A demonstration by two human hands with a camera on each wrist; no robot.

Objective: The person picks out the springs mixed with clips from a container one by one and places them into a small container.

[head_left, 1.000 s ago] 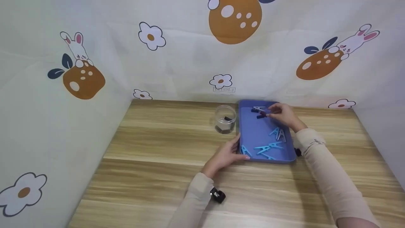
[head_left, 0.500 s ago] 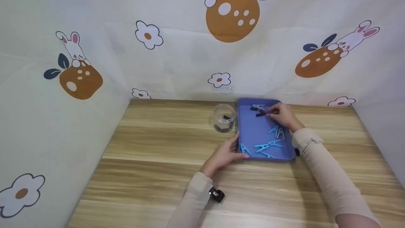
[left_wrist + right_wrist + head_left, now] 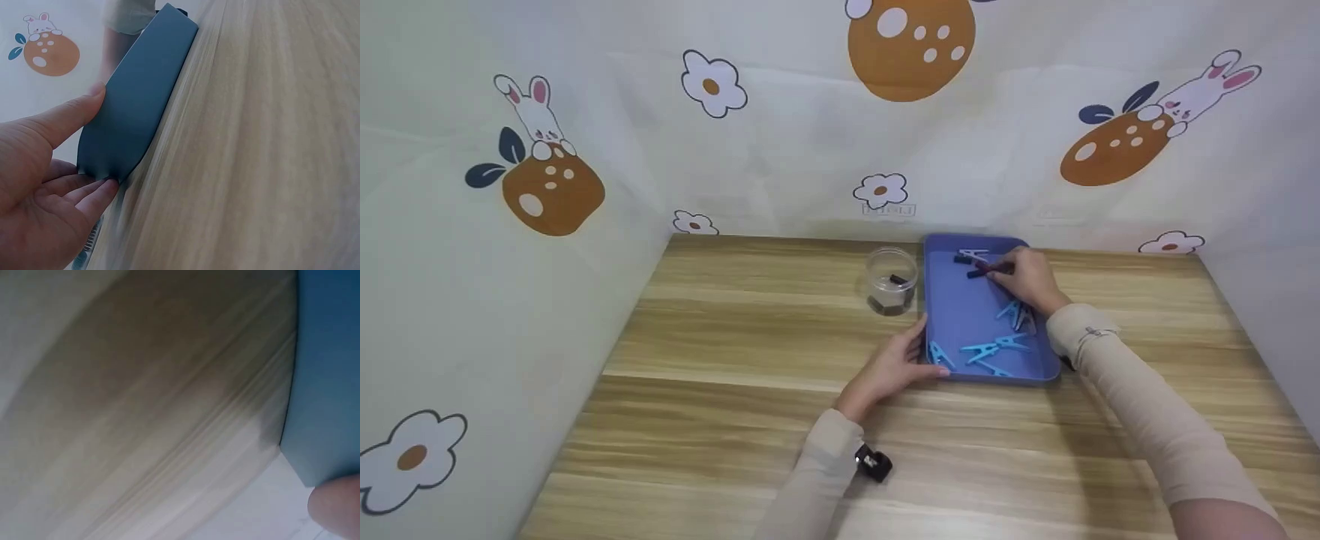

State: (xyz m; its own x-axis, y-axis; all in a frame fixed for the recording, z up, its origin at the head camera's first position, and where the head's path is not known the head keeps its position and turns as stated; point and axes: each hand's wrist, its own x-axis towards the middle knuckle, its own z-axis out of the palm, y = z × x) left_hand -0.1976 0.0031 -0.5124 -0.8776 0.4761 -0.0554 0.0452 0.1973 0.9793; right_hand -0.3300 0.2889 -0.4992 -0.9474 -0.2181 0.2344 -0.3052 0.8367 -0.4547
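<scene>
In the head view, a blue tray (image 3: pixel 964 311) stands at the back of the table. My left hand (image 3: pixel 891 367) grips its near left corner; the left wrist view shows the thumb on one wall and curled fingers at the corner. Over the tray's far right part, my right hand (image 3: pixel 1030 279) pinches a small dark stick-like piece (image 3: pixel 997 268), partly hidden by the fingers. Beside those fingertips lie short black pieces (image 3: pixel 962 259) and a grey clothespin (image 3: pixel 973 253). Light-blue clothespins (image 3: pixel 981 351) lie nearer me, with another grey clothespin (image 3: pixel 1024 321) among them.
A clear round jar (image 3: pixel 891 282) with small black pieces inside stands just left of the tray. The wooden table (image 3: pixel 720 337) meets a patterned cloth wall (image 3: pixel 780 150) at the back. Cloth also hangs at both sides.
My right hand's fingers have drawn together around the dark piece, and the hand has shifted slightly left. My left hand keeps its hold on the tray corner.
</scene>
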